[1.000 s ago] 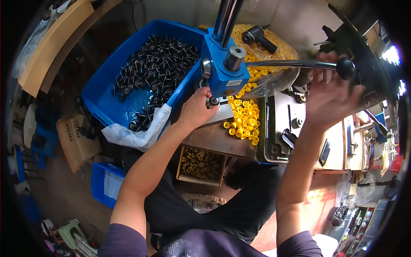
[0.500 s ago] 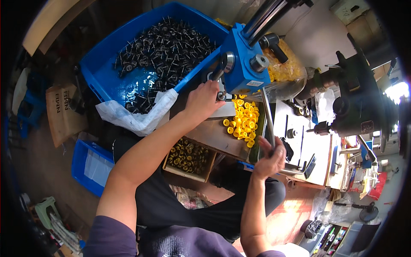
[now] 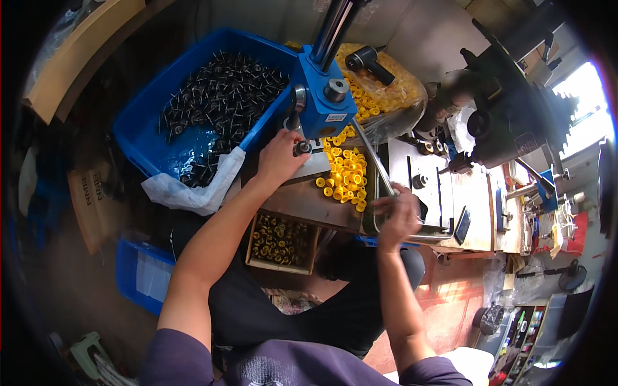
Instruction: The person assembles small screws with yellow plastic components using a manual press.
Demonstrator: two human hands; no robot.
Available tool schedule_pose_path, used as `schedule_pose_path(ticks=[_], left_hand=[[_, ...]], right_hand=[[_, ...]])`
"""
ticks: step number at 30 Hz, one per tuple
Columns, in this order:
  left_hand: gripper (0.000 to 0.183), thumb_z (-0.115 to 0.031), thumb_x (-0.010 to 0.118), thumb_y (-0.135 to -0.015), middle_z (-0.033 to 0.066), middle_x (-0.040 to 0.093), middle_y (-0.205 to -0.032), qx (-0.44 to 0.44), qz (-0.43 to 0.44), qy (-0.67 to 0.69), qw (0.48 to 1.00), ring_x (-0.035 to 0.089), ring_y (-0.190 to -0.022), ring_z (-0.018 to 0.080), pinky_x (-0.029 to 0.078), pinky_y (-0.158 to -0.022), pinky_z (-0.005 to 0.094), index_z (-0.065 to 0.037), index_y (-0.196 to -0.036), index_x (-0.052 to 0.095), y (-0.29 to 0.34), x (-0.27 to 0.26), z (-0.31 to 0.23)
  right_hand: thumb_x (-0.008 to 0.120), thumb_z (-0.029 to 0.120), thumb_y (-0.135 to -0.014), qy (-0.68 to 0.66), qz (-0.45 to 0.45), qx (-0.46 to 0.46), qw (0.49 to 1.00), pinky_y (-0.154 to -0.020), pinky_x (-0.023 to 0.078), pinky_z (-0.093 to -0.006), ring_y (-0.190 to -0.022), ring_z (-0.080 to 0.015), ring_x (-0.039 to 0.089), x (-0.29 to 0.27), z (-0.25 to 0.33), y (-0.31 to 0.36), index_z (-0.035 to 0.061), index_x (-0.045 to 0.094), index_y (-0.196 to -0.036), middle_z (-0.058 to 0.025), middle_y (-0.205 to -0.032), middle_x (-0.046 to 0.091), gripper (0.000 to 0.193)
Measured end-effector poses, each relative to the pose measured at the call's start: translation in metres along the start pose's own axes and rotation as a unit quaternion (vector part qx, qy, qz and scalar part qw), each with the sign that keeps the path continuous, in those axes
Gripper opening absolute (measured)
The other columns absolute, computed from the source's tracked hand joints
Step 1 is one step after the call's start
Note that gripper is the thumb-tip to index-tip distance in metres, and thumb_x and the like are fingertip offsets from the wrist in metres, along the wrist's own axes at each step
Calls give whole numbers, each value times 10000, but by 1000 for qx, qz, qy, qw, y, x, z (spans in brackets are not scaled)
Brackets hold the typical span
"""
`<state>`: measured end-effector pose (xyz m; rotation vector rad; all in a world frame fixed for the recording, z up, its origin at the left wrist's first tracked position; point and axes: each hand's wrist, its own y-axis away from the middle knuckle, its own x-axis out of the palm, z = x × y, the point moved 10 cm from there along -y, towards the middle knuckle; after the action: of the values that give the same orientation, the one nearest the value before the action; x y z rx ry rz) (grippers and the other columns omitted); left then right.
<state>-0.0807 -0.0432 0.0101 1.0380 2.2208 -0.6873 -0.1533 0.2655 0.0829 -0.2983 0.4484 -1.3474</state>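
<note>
My left hand (image 3: 278,159) is closed on a small round black part (image 3: 302,148), at the foot of a blue hand press (image 3: 327,103). A metal plate (image 3: 314,166) lies just beside these fingers. My right hand (image 3: 399,219), slightly blurred, is wrapped around the lower end of the press's long steel lever (image 3: 375,157). Between the two hands, a pile of small yellow caps (image 3: 346,177) is spread on the bench. To the left, a large blue bin (image 3: 138,138) holds many black parts with thin metal shafts.
Below the bench edge is a wooden box (image 3: 281,267) of yellow-and-dark parts. A plastic bag (image 3: 405,96) with yellow caps lies behind the press, a black tool on top. A dark drilling machine (image 3: 496,122) stands at right, near a phone (image 3: 462,222). White cloth (image 3: 193,193) covers the bin's near corner.
The view has shifted, so the bench appears further left. My right hand and the lever's end have swung up and away from me. My left hand stays by the press with the black part.
</note>
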Motion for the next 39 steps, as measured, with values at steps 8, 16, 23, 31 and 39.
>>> schedule_pose_path(ticks=[8,16,23,31,39], left_hand=[[436,-269,812,-803,158,701,-994,-58,-76,146,985,694,-934,318,533,-810,391,3,-1071,601,-16,-14,18],[399,-198,831,-798,76,674,-877,-74,-37,203,976,639,-843,176,502,-766,318,22,-1093,677,-17,-9,16],[397,-230,818,-795,118,707,-972,-27,-57,130,990,696,-880,261,543,-774,366,-1,-1084,671,-15,-14,10],[372,-264,813,-838,82,710,-994,-82,-22,173,981,654,-890,174,510,-791,316,-4,-1070,683,-10,-16,9],[339,-257,787,-862,70,701,-895,-111,-7,159,981,641,-807,147,498,-751,297,15,-1048,710,-6,-19,13]], right_hand=[[385,465,-1074,-365,148,-21,919,-476,395,-240,-602,-154,583,53,139,-177,7,592,-1286,-118,-954,685,546],[671,207,-893,329,246,-131,902,-782,539,-407,-911,-291,693,124,-95,-78,96,743,-989,-110,-971,698,164],[656,171,-861,349,305,-120,878,-798,526,-447,-914,-342,664,169,-125,-79,105,739,-961,-102,-950,663,146],[667,132,-836,357,292,-66,885,-828,534,-438,-934,-344,678,145,-112,-92,69,741,-1023,-144,-991,708,211],[628,37,-886,152,270,-203,929,-736,516,-471,-834,-383,641,185,-44,-46,10,698,-1026,-171,-959,611,159]])
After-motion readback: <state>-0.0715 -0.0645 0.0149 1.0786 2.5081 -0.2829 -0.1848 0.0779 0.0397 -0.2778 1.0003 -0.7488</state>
